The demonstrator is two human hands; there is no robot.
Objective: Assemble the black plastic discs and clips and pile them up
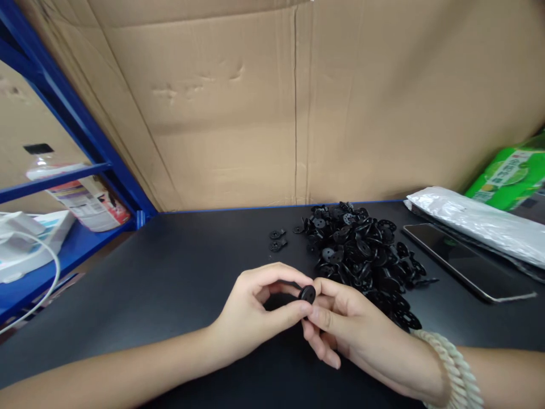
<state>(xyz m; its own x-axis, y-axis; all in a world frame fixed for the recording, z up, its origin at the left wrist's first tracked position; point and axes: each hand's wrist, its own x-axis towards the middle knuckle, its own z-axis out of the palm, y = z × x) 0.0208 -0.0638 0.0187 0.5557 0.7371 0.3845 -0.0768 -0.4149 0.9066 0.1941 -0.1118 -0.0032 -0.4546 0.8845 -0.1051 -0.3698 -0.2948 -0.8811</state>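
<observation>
My left hand (259, 309) and my right hand (344, 326) meet over the black table (170, 267), both pinching one small round black plastic part (307, 293) between thumb and fingers. A pile of similar black plastic parts (366, 255) lies just behind and right of my hands. Two loose black parts (277, 239) sit apart, left of the pile. A beaded bracelet (453, 369) is on my right wrist.
A phone (464, 261) lies face up at the right, beside a silvery plastic bag (481, 221) and a green package (511, 176). Cardboard (276, 102) walls the back. A blue shelf frame (72, 125) at left holds a bottle (80, 193) and a white box with cable (29, 244).
</observation>
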